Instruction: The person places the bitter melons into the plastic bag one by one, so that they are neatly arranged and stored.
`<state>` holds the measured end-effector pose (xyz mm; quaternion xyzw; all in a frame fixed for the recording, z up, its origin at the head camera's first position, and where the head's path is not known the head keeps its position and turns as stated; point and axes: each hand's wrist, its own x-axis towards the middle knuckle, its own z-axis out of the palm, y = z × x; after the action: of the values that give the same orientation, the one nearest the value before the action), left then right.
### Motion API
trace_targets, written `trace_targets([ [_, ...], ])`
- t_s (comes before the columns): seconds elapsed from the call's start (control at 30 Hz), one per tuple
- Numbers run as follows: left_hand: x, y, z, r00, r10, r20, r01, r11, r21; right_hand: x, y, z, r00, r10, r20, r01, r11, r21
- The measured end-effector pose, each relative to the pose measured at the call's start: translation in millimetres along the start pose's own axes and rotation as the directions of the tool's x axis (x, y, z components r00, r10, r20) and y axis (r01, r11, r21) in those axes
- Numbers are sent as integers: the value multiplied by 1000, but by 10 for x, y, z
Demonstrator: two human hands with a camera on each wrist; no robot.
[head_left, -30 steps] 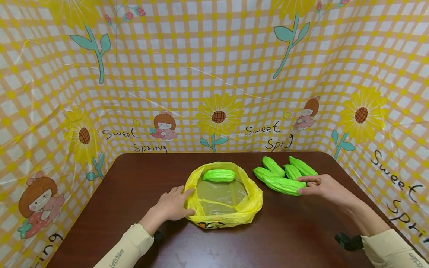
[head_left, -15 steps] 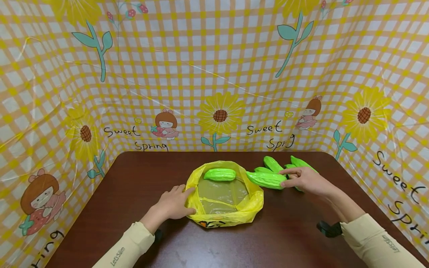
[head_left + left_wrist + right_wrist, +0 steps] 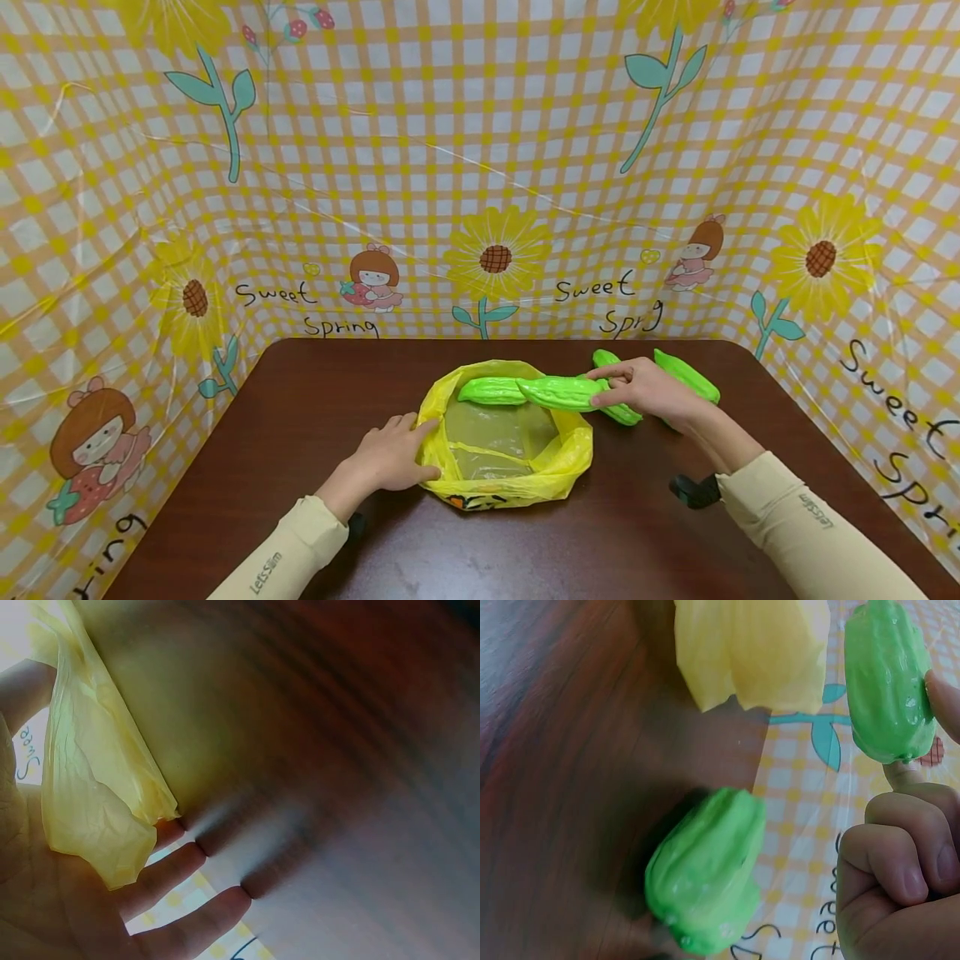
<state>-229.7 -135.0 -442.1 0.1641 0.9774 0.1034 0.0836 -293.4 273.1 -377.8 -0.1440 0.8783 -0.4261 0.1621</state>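
Note:
A yellow plastic bag (image 3: pixel 510 492) stands wide-mouthed on the dark table, a green bitter melon (image 3: pixel 487 390) lying at its far inner side. My left hand (image 3: pixel 390 454) rests against the bag's left side; its fingers (image 3: pixel 199 922) are spread, with fingertips at the tabletop and the bag's edge by the palm. Between thumb and index finger, my right hand (image 3: pixel 652 392) pinches another ridged bitter melon (image 3: pixel 558 392) by its right end. That melon extends over the bag's right rim, its tip overlapping the melon inside. The right hand's other fingers (image 3: pixel 892 855) are curled in.
Several more bitter melons lie at the table's back right, including one (image 3: pixel 686 375) beyond the right hand and another (image 3: pixel 705 874) below the held melon in the right wrist view. A checked, flower-printed cloth (image 3: pixel 405 192) surrounds the table (image 3: pixel 315 392) at back and sides.
My right hand has lifted a bitter melon from the pile and carried it left, over the bag's right rim. The left hand has stayed at the bag.

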Motion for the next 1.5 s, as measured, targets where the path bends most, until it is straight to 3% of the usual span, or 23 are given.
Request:
trace_targets([
  [0.43,27,15,-28,1000,-7,6,7,1000,4,306,-188,212,996,-88,22,88,996,16],
  [0.73,24,37,-41,1000,-2,6,2,1000,12,415,-290,371,998,-59,30,59,998,1],
  [1.5,-1,17,0,1000,-6,6,6,1000,19,659,-315,769,995,-81,48,84,994,-63],
])
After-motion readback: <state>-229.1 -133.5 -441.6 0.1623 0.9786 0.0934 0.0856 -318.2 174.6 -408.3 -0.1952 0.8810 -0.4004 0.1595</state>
